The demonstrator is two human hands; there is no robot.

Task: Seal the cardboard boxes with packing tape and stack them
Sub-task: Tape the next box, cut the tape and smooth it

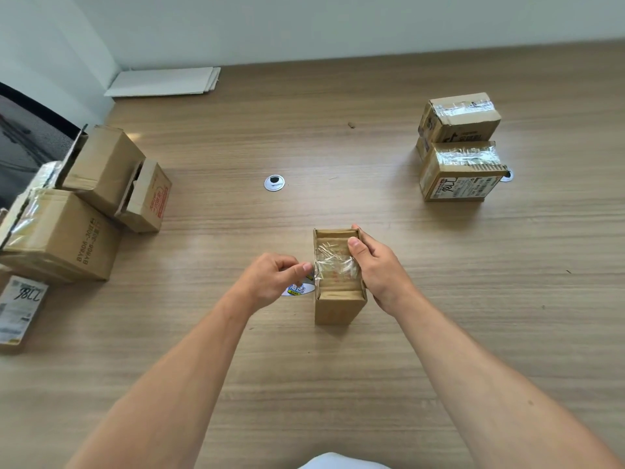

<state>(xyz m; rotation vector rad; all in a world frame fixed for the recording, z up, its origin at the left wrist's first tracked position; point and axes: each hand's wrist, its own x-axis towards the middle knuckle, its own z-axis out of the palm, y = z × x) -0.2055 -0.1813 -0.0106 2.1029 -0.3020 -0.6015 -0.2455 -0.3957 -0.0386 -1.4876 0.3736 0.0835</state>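
A small cardboard box [338, 306] stands in the middle of the wooden table [338, 384]. A strip of clear packing tape [333, 265] lies across its top. My right hand [375, 269] grips the box's right side, thumb pressing on the top. My left hand [270, 277] pinches the tape's left end at the box's left edge. Under that hand lies the tape roll [297, 288], mostly hidden, with a blue and white label showing. Two taped boxes [456, 147] stand at the far right, the upper one resting partly on the lower.
Several cardboard boxes [77, 211] are piled at the left edge, some with open flaps. A labelled box [18, 313] sits at the near left. White flat sheets [162, 81] lie at the far left by the wall. A round cable grommet [274, 182] is set in the table.
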